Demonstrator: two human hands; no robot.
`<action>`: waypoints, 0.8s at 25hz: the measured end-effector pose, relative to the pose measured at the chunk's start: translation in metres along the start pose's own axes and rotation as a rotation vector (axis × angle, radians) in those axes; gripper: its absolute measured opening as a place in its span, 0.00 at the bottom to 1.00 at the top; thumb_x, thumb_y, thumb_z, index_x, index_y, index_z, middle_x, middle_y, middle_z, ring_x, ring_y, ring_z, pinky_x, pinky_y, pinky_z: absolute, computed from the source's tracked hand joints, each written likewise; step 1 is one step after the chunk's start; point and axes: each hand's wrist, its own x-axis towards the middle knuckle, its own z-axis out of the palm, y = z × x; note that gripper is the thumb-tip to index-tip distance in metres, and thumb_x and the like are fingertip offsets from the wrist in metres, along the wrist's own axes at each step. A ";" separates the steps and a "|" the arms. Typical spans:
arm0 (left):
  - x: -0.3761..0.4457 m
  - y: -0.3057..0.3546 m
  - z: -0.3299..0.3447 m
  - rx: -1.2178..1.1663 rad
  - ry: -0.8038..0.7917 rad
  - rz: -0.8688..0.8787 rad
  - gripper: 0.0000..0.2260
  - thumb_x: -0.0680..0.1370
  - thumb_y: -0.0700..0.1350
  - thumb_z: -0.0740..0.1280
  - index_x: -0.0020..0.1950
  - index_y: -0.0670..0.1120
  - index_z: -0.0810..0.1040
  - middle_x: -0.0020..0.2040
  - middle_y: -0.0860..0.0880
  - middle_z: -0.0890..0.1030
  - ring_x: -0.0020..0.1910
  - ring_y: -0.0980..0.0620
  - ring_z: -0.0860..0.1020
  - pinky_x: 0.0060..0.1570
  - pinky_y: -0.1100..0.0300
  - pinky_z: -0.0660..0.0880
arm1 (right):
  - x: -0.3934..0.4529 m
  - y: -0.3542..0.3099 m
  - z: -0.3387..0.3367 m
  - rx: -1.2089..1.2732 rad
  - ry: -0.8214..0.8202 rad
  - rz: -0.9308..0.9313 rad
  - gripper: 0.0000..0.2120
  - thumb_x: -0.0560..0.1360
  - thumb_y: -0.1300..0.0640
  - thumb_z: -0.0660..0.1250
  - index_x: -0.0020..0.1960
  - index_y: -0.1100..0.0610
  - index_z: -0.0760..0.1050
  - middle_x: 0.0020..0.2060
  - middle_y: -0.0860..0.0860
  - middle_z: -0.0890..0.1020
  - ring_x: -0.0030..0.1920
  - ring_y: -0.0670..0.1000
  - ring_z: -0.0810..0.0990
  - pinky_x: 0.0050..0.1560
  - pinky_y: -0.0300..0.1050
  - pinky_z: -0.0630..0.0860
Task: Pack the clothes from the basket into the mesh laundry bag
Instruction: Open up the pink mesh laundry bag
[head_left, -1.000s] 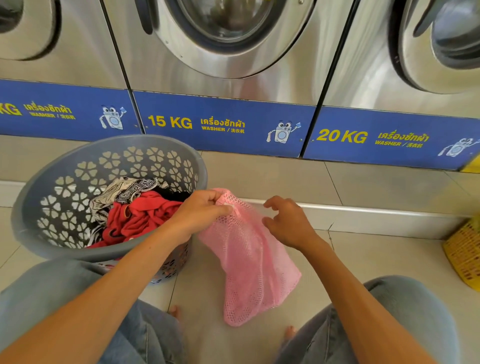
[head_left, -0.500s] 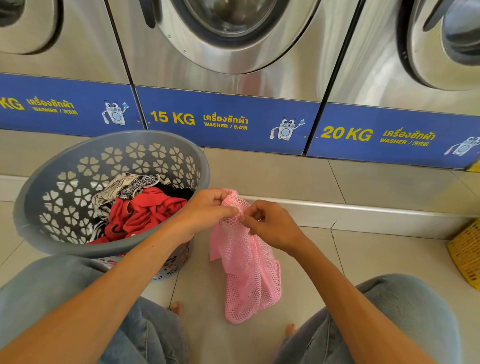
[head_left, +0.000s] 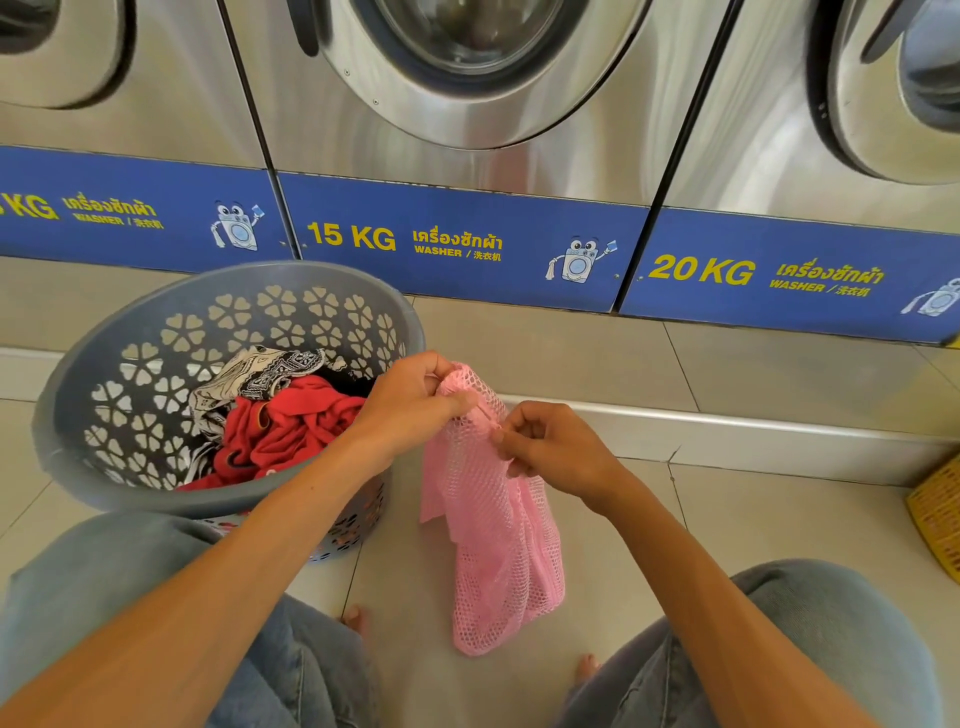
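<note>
— While the grey basket sits on the floor at left, what's inside?
— Red garment, patterned black-and-white cloth.
— Bag?
— Pink mesh laundry bag hangs limp between the knees; left hand bunches its top, right hand pinches the edge beside it. Yellow basket far right.

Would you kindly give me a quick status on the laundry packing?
Left hand and right hand both pinching pink mesh bag top. Clothes in basket. Nothing blocking.
</note>
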 end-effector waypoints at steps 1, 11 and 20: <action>0.003 0.002 -0.005 -0.003 0.030 -0.004 0.07 0.74 0.43 0.74 0.51 0.47 0.80 0.49 0.50 0.86 0.48 0.51 0.85 0.54 0.52 0.81 | 0.001 0.006 -0.004 -0.124 -0.009 0.012 0.08 0.77 0.51 0.70 0.44 0.56 0.80 0.38 0.50 0.86 0.36 0.47 0.86 0.44 0.42 0.81; 0.011 0.018 -0.008 0.237 0.046 0.188 0.18 0.82 0.37 0.58 0.60 0.55 0.82 0.52 0.61 0.80 0.37 0.57 0.74 0.35 0.65 0.69 | -0.010 0.020 -0.028 -0.193 0.019 0.063 0.05 0.77 0.54 0.68 0.43 0.54 0.79 0.35 0.48 0.86 0.36 0.45 0.86 0.44 0.44 0.80; 0.001 -0.005 0.024 0.642 -0.327 0.317 0.18 0.74 0.53 0.73 0.64 0.58 0.80 0.49 0.54 0.81 0.41 0.60 0.75 0.41 0.61 0.73 | -0.013 -0.001 -0.022 -0.043 -0.024 -0.049 0.07 0.78 0.55 0.69 0.47 0.59 0.80 0.38 0.51 0.86 0.37 0.49 0.86 0.46 0.43 0.83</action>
